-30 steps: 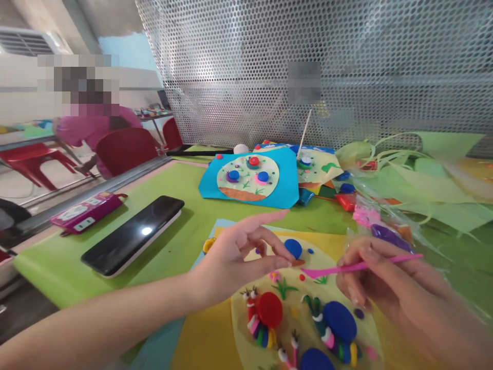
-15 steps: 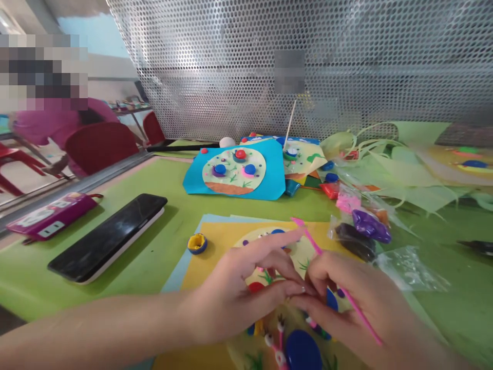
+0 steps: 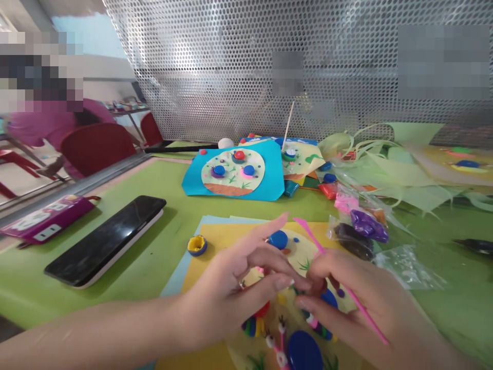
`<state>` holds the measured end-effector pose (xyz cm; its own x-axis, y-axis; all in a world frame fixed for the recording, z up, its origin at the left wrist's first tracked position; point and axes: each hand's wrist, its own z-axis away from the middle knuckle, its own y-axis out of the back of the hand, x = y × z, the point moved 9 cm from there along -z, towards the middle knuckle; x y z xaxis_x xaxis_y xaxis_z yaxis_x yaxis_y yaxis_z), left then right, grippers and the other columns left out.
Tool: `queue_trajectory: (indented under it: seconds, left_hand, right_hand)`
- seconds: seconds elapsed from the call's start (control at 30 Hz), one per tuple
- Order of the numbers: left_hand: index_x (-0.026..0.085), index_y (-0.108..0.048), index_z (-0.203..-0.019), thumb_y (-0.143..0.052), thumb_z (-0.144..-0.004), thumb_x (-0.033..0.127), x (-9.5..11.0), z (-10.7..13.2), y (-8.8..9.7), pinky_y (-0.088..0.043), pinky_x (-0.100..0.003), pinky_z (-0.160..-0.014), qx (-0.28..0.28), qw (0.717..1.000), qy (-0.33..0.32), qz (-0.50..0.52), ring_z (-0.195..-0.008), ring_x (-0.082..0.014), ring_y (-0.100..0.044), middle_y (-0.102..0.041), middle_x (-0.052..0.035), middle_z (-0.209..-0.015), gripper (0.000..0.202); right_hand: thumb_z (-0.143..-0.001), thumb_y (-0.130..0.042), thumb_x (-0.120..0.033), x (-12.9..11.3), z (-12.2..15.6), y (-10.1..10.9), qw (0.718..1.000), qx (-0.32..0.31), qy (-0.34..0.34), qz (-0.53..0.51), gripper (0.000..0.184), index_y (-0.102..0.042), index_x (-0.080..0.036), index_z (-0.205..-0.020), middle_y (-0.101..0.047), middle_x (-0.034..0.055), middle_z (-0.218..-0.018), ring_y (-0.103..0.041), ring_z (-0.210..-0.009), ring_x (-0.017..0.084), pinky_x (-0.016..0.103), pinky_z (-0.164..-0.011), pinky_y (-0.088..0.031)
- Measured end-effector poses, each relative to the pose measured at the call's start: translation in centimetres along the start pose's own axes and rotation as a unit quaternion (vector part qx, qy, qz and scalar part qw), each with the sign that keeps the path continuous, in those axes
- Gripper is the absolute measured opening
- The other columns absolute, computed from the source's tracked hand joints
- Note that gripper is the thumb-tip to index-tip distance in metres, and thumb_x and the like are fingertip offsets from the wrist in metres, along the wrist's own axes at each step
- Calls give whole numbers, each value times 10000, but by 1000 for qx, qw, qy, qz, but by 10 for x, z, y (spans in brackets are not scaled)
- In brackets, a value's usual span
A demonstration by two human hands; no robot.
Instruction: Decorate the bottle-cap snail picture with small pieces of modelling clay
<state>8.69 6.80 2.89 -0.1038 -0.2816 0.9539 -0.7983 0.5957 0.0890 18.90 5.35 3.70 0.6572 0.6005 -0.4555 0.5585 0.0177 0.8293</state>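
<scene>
My right hand (image 3: 358, 288) is closed around a pink clay modelling tool (image 3: 314, 237), whose flat tip points up and away while its shaft crosses the palm. My left hand (image 3: 246, 277) is open, its index finger stretched out, thumb apart from the bent fingers; those fingertips meet my right fingertips. Both hands hover over a yellow sheet (image 3: 215, 288) bearing a pale round picture with clay shapes. On it I see a blue clay disc (image 3: 305, 350), pink stalks with white eyes (image 3: 280, 354) and a smaller blue piece (image 3: 278, 239). Anything between the fingertips is hidden.
A blue-and-yellow clay cup (image 3: 197, 245) sits left of my hands. Further left lie a black phone-like device (image 3: 108, 239) and a purple case (image 3: 50, 218). A blue card picture (image 3: 188, 180) stands behind. Bagged clay (image 3: 367, 226) lies right; a seated person (image 3: 46, 123) is beyond.
My left thumb and index finger have drawn back from the right hand, opening a gap beside the tool's tip. The right hand keeps its hold on the tool and has barely moved.
</scene>
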Motion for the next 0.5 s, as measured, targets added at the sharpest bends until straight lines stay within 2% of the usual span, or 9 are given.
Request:
queue_trajectory:
  seconds: [0.13,0.27,0.4,0.5]
  left_hand:
    - [280,-338,-1314,-588,-814,96,-6,-2,6,-466,-243,-797,32,996,33,72,-819,-100,-602,-696,29,-802,589]
    - [293,-384,-1283,-651,-766,97,-8,-3,3,-474,-233,-784,33,995,50,85,-792,-98,-612,-691,50,-739,613]
    - [352,-377,-1292,-613,-815,148,-12,-1,-3,-469,-261,-838,23,995,67,66,-858,-109,-615,-699,49,-785,570]
    - [329,-326,-1329,-580,-837,147,-3,0,-2,-444,-258,-900,29,999,20,-5,-960,-113,-592,-708,34,-840,583]
  right_hand:
    - [-846,-577,-318,0,3,2,1000,10,9,4,179,-453,-250,-735,-567,-75,-628,-538,-519,106,209,-462,-401]
    - [-836,-590,-323,-1,4,2,1000,9,9,13,177,-459,-251,-740,-574,-78,-630,-529,-513,103,210,-451,-388]
    - [-818,-610,-289,-4,2,4,1000,24,8,1,172,-467,-250,-731,-586,-82,-623,-527,-506,97,201,-444,-379]
    - [-779,-632,-205,-4,-1,10,999,48,-11,-16,173,-474,-244,-722,-589,-90,-615,-507,-471,82,185,-431,-365]
